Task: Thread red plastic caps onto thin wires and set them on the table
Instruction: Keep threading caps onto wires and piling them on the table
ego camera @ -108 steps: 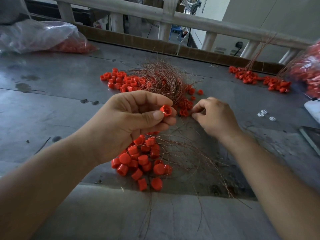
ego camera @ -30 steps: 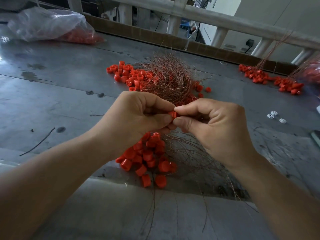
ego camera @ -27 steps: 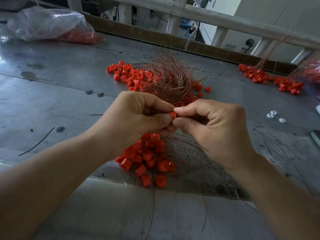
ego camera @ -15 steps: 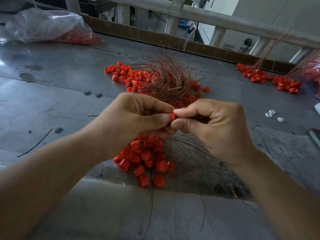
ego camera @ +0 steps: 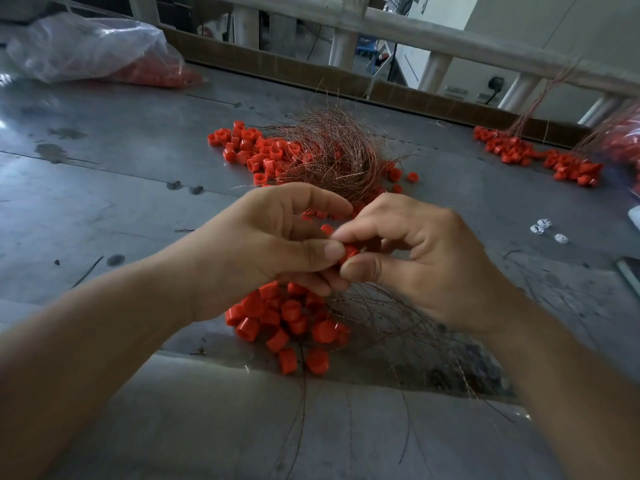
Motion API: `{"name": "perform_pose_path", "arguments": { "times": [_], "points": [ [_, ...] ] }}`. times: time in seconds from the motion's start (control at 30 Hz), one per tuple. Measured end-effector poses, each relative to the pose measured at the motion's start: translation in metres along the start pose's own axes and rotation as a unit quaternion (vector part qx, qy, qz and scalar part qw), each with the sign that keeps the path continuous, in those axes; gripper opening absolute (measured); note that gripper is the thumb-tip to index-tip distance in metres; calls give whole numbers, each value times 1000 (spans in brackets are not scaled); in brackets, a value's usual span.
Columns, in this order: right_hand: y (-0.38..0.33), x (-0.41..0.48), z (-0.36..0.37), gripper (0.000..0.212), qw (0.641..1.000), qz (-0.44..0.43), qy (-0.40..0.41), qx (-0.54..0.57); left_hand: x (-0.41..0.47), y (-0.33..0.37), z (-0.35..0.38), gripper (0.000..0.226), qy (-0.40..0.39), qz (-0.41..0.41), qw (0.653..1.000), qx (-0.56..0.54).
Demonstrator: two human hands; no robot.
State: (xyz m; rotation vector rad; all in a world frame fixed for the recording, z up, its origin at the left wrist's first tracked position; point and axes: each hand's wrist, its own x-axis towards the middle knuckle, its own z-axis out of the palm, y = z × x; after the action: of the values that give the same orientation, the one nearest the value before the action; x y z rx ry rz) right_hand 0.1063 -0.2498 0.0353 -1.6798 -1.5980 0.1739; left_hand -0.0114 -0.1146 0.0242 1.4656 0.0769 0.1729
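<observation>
My left hand (ego camera: 263, 251) pinches a small red cap (ego camera: 350, 252) between thumb and fingers above the grey metal table (ego camera: 121, 188). My right hand (ego camera: 426, 261) meets it, thumb and forefinger pinched at the same cap; the thin wire in that pinch is too fine to make out. Under my hands lies a heap of red caps on wires (ego camera: 291, 320), their copper strands fanning out toward me. Farther back sits a tangled bundle of thin copper wires (ego camera: 332, 157) with loose red caps (ego camera: 252, 147) beside it.
A clear plastic bag of red caps (ego camera: 100, 53) lies at the back left. More caps on wires (ego camera: 533, 154) lie at the back right. Small white pieces (ego camera: 547, 232) sit on the right. A wooden railing (ego camera: 415, 32) and a brown board border the table's far edge.
Both hands stay together at the cap. My left forefinger has lifted away, so more of the cap shows between the thumbs. The view has shifted slightly.
</observation>
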Motion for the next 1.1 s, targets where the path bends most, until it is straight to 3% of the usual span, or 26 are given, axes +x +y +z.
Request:
{"name": "perform_pose_path", "arguments": {
  "times": [0.23,0.5,0.63,0.83,1.0,1.1],
  "points": [
    [-2,-1,2,4,998,-4,-18,-63,0,1,5,46,-24,18,999,29],
    [-6,-1,6,2,998,7,-14,-66,0,-2,8,53,-7,52,996,65],
    [-9,-3,8,16,999,2,-1,-33,-3,0,8,51,-16,62,996,60],
    [-6,-3,9,14,999,19,5,-27,-2,2,9,49,0,35,999,40],
    [-5,-3,11,12,998,12,57,-7,-1,5,6,56,12,20,1000,15],
    [-5,-2,10,22,997,13,70,11,0,6,5,54,19,27,999,13]
  ]
}}
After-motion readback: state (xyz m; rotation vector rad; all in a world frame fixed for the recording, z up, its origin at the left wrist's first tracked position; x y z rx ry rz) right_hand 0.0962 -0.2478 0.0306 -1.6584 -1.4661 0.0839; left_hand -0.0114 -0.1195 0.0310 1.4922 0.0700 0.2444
